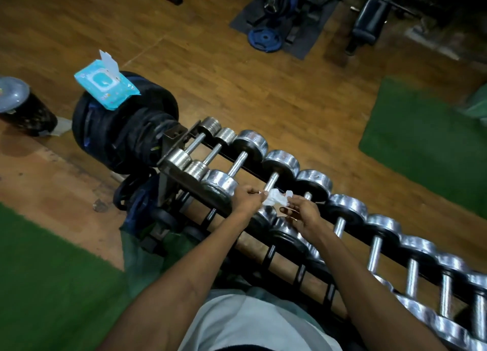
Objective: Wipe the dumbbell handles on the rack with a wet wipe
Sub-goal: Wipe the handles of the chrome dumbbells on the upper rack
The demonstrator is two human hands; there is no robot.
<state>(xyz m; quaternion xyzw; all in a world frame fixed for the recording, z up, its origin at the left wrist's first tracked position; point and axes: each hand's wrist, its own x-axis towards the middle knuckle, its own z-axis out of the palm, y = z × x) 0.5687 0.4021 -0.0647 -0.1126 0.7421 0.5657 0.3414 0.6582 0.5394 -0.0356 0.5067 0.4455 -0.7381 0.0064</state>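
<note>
Closest to the camera there's a light shirt (pixel 253 324) at the bottom edge, with both bare forearms reaching out over the dumbbell rack (pixel 184 178). The left hand (pixel 247 200) and right hand (pixel 303 215) are close together with a crumpled white wet wipe (pixel 275 196) stretched between them: left fingers pinch one end, right fingertips pinch the other, the rest of the right hand fairly relaxed. The wipe sits right at the near end of one chrome dumbbell handle (pixel 271 180), touching or just above it, can't tell which. The rack runs diagonally from upper left to lower right, its top row packed with shiny chrome dumbbells (pixel 350 211) side by side, and darker ones on a lower row below. Green turf mat (pixel 47 285) lies on the floor to the left, another green mat (pixel 421 145) off to the right. At the rack's far end there's a stack of black weight plates (pixel 123 129) with a light blue wipes pack (pixel 105 83) on top, flap open. A dark bin with a grey lid (pixel 23 105) sits by the left edge. The floor (pixel 237 61) is worn wood planks, and further back a blue plate (pixel 266 38) lies on a dark mat beside some dim black gym equipment.
</note>
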